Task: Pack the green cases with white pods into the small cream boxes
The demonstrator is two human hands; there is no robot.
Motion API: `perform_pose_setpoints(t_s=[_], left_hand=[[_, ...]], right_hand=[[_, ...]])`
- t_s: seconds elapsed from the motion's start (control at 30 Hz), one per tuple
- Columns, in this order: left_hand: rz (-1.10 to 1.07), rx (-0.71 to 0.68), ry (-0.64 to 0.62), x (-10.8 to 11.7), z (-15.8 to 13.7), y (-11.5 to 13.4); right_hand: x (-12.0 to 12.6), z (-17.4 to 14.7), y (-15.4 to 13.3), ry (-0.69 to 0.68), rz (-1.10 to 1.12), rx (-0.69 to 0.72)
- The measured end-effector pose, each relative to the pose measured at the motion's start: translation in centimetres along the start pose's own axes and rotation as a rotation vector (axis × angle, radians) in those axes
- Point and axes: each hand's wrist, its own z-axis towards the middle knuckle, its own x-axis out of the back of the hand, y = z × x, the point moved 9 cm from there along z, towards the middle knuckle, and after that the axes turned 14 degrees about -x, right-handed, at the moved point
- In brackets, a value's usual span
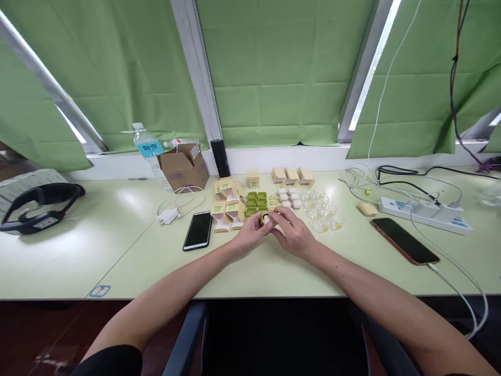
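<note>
My left hand point(251, 230) is closed around a small olive-green square cup point(262, 218). A small pale block point(268, 220) sits at the cup's opening, and the fingers of my right hand point(293, 234) pinch it; the fingers partly hide both pieces. Just beyond my hands stand several green cups point(251, 202) in rows. Tiny yellowish pieces point(273, 200) lie beside them, followed by several pale pinkish-white blocks point(293, 197). Clear plastic cups point(323, 214) are grouped to the right. Small open cardboard boxes point(222, 215) with green labels are on the left.
A black phone point(198, 231) lies left of my hands, near a white charger point(168, 216) and a brown carton point(183, 166). Far left is a black headset point(43, 206). To the right are another phone point(405, 240), a power strip point(426, 215) and tangled cables.
</note>
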Motion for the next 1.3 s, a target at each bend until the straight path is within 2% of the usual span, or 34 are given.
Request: perform_pose_setpoints(t_s=[0.27, 1.13, 1.3], left_hand=[[-0.128, 0.058, 0.024, -0.3, 0.0, -0.4], [-0.078, 0.064, 0.029, 0.1, -0.1, -0.8], [-0.251, 0.056, -0.045, -0.4, -0.2, 0.1]], right_hand=[[-0.1, 0.1, 0.1, -0.017, 0.043, -0.010], [-0.6, 0.0, 0.8, -0.073, 0.062, -0.053], [-0.7, 0.0, 1.3, -0.081, 0.075, -0.089]])
